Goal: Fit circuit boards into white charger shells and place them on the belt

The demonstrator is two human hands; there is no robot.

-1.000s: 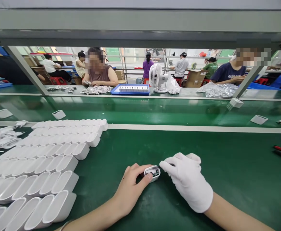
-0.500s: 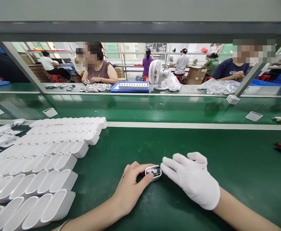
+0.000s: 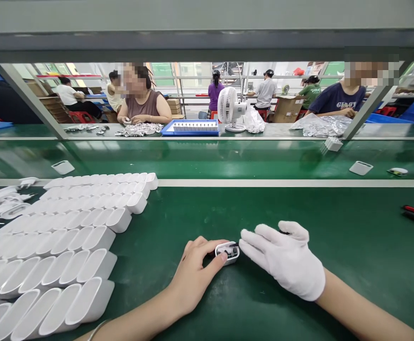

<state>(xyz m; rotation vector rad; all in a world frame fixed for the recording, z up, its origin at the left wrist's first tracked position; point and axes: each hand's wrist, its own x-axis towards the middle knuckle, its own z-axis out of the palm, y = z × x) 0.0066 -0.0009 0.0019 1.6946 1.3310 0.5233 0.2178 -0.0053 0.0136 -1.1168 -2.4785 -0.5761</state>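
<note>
The bare left hand (image 3: 196, 270) pinches a small white housing (image 3: 228, 251) between thumb and fingers, holding it on the green desk (image 3: 334, 227) with its open end, where dark parts show inside, turned toward the gloved right hand (image 3: 286, 258). That hand lies loosely opened, grasping nothing, its fingertips just beside the housing. The grip is shallow and covers only the near end, so a sideways push from the gloved fingers could probably tip or spin the housing and shift its inner parts. Left of the housing, rows of empty white shells (image 3: 68, 237) lie packed; a wide left elbow could scatter them.
</note>
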